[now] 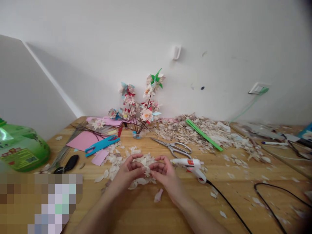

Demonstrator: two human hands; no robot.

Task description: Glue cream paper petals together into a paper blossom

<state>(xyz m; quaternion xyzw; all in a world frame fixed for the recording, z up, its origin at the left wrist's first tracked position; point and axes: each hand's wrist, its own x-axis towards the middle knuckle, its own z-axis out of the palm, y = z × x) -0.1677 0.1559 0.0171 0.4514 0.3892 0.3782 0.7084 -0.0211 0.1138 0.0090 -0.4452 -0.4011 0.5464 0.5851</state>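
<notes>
My left hand [129, 170] and my right hand [166, 174] meet low over the middle of the table. Their fingertips are closed around a small pale, papery petal piece [147, 170], gripped from both sides. Beneath and behind the fingers spreads a pile of whitish petal-like flakes [114, 165], partly hidden by my hands. One pinkish flake [158, 195] lies alone in front of my right hand. Just right of that hand, a white glue gun [187, 163] rests on its side. Metal scissors [174, 148] lie behind it, blades pointing left.
Handmade flowers on brown stems [147, 115] stand in a small holder [136, 135] near the wall. Dry flakes [175, 130] heap at the back right under a green strip [204, 135]. Pink paper [81, 143], blue strips [102, 145] and a green bottle [24, 146] are left. A black cord [229, 204] runs right.
</notes>
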